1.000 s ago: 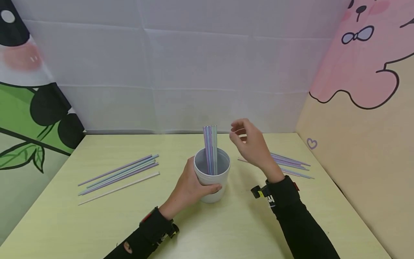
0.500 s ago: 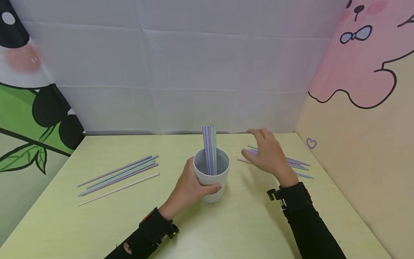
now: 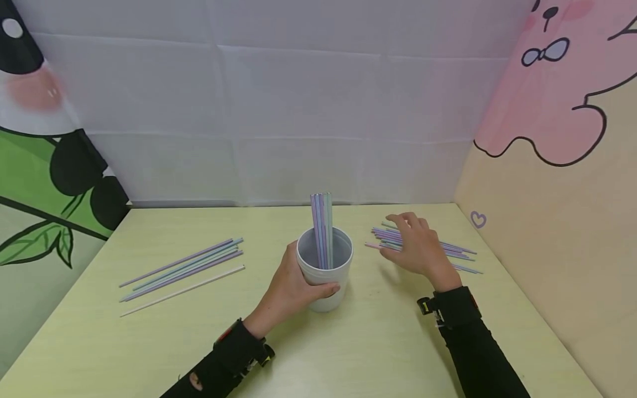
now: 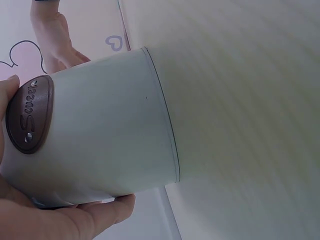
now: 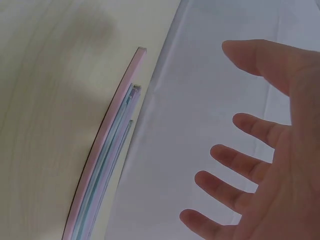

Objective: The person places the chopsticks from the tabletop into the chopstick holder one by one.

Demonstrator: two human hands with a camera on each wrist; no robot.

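My left hand [image 3: 291, 284] grips a pale grey cup [image 3: 324, 271] that stands upright on the yellow-green table [image 3: 318, 354]. Several pastel straws [image 3: 323, 229] stand in it. The left wrist view shows the cup [image 4: 95, 130] with its brown oval label [image 4: 29, 114] and my fingers [image 4: 75, 217] curled round it. My right hand [image 3: 417, 246] hovers spread and open just above a pile of straws [image 3: 450, 250] right of the cup. In the right wrist view its fingers [image 5: 240, 165] are splayed above the straws [image 5: 107, 170], holding nothing.
A second bunch of straws [image 3: 181, 265] lies on the left side of the table, with one white straw [image 3: 181, 290] apart from it. Cloth walls close the back and both sides. The table's right edge runs close to the right pile.
My right hand has moved from beside the cup's straws down and to the right, and now hangs over the right pile. The left hand and cup have stayed put.
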